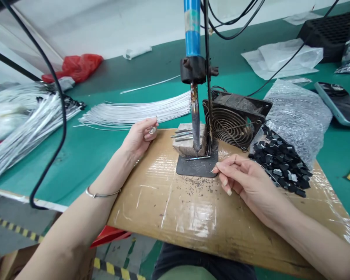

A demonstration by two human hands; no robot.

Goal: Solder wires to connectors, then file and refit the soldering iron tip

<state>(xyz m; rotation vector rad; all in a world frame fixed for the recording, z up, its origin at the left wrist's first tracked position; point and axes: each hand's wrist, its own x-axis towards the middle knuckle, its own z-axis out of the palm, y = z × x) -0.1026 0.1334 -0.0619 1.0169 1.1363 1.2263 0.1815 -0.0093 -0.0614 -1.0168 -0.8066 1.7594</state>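
My left hand (142, 136) has its fingers pinched together at the left edge of the cardboard, by the bundle of white wires (140, 111); anything between the fingertips is too small to make out. In my right hand (239, 175), thumb and forefinger grip a thin wire (270, 175), which curves out behind the hand. Between both hands a soldering iron (195, 112) with a blue handle hangs upright in a clamp. Its tip points down over a dark plate (189, 168), beside a grey block (179, 147) with several metal pins on it.
A black fan (233, 120) stands behind my right hand, with a heap of small black pieces (280, 159) and bubble wrap (297, 112) beside it. A phone (340, 102) lies far right. More bundled wires (26, 132) and a hanging black cable (62, 116) are left.
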